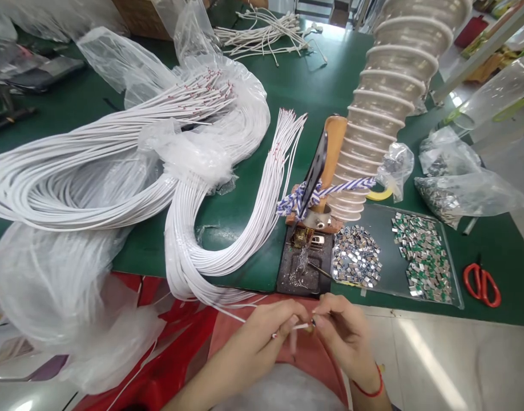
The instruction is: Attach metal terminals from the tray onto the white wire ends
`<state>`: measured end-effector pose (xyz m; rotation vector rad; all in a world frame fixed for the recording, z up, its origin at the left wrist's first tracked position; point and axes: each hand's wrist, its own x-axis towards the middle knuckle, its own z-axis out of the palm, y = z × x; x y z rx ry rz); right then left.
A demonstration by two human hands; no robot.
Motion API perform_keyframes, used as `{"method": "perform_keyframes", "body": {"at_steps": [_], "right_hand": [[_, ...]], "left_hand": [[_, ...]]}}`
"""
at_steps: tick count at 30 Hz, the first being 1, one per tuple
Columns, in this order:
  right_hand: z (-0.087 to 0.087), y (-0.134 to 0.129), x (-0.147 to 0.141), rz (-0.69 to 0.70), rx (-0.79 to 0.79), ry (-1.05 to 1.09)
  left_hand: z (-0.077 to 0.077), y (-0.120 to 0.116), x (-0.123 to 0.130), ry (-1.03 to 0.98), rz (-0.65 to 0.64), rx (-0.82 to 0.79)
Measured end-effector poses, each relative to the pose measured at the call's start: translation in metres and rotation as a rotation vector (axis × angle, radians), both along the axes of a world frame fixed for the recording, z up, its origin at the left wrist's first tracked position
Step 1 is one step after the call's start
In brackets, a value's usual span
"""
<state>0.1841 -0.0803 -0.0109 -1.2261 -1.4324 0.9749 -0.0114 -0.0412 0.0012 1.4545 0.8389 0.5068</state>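
Note:
Just past the table's front edge, my left hand [274,325] is closed in a pinch around a white cable [302,326], whose end sticks out toward my other hand. My right hand [343,334] is closed too, its thumb and forefinger pinching a small dark piece [314,322] at the cable's end. The piece is too small to name. Above my hands on the table is a black soldering stand [294,279] with solder scraps in its hollow. A tray [386,254] to its right holds small metal connectors [357,255] and green-backed ones [424,257].
A bundle of white cables [228,262] with reddish tips curves over the green table [322,74]; more lie in plastic wrap [202,157] on the left. A ribbed clear hose [373,108] descends behind the stand. Red-handled scissors [481,285] and bagged parts [446,197] lie right.

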Motion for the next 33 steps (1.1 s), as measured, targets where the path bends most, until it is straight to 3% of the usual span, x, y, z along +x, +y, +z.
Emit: {"method": "perform_keyframes", "body": {"at_steps": [3,6,9,13,20,22,28,33], "right_hand": [[0.012,0.003,0.015,0.107,0.047,-0.095],[0.026,0.007,0.021,0.152,0.099,-0.261],[0.033,0.009,0.012,0.209,0.119,-0.329],[0.029,0.011,-0.006,0.304,0.139,-0.251],[0.018,0.016,0.005,0.099,0.123,-0.08],[0.017,0.016,0.007,0.079,0.074,-0.051],[0.011,0.017,-0.004,0.029,-0.052,0.016],[0.005,0.02,-0.001,0.074,-0.186,0.118]], "left_hand": [[-0.002,0.0,-0.001,-0.064,0.035,0.036],[-0.003,-0.001,0.001,0.013,0.019,0.038],[-0.003,-0.003,0.006,0.106,-0.068,0.021],[-0.002,-0.002,0.012,0.001,-0.167,-0.079],[-0.001,0.007,0.002,-0.062,-0.194,-0.152],[-0.003,0.008,0.001,-0.082,-0.149,-0.159],[-0.008,0.011,0.004,-0.01,0.014,0.064],[-0.014,0.015,-0.001,-0.077,0.125,0.075]]}}
